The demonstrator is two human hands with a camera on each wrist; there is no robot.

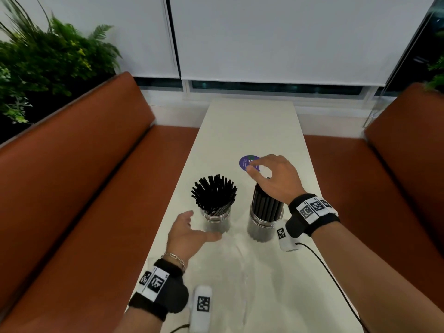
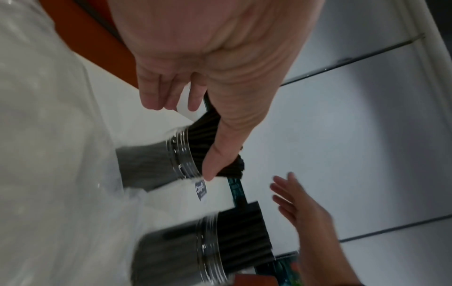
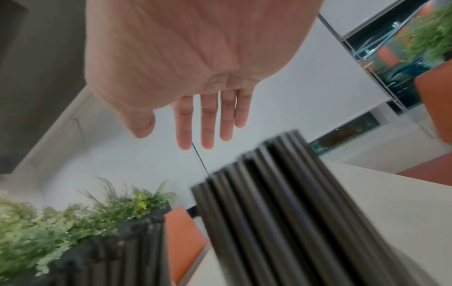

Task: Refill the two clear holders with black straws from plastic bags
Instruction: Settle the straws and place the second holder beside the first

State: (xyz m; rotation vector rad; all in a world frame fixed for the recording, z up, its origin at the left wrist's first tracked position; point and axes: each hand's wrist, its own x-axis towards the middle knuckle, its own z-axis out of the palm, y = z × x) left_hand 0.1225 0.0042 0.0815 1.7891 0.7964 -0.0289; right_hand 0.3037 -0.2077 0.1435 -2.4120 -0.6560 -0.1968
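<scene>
Straws [image 1: 265, 203] under right hand [image 1: 276, 179]

The left hand [image 2: 208, 63] fills the upper frame, palm towards the camera, fingers loosely extended and holding nothing. Its thumb [image 2: 220, 152] lies across a clear ribbed holder [image 2: 181, 154], crossing the fanned black straws [image 2: 210, 125] that stick out of its mouth. Below the thumb tip lies a small printed sticker [image 2: 201, 189] on the white table [image 2: 156, 120]. Farther below stands a second clear holder [image 2: 210, 249] packed with straight straws [image 2: 242, 232], the right hand [image 2: 305, 209] spread flat just beyond their ends.
</scene>
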